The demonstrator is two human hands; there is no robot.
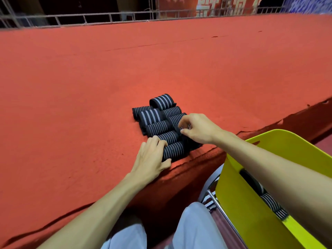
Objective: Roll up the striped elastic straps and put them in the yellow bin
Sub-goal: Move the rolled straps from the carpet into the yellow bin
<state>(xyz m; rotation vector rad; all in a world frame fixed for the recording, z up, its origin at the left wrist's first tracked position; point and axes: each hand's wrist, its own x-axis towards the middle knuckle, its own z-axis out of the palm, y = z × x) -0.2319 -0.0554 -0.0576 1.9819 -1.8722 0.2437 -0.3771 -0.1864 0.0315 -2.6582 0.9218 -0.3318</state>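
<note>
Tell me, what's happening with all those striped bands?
A person sits at a red table, working through a pile of striped straps. The left hand grips the nearest roll at the table's edge; the right hand pinches another strap in the pile. The yellow bin beside them already holds a few rolls.

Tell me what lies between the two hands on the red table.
Rolled striped straps fill the gap between the left hand and the right hand, as the head view shows; each hand holds one.
</note>
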